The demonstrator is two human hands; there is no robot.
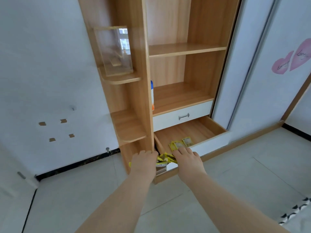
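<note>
A wooden wardrobe has its bottom drawer (217,127) pulled out. Three yellow sachets (180,143) lie in a row on the drawer's floor near its front. My left hand (144,161) grips a bundle of yellow sachets (165,159) at the drawer's front left corner. My right hand (187,158) reaches into the drawer with its fingers stretched over the near end of the laid-out row, touching the sachets there. Its fingertips are partly hidden, so whether it pinches one is unclear.
Above the open drawer is a shut white drawer (182,116) with a metal handle. A blue-and-white bottle (152,95) stands on the shelf above. A clear box (114,51) sits on a side shelf. A sliding door (239,73) stands at the right. Tiled floor lies below.
</note>
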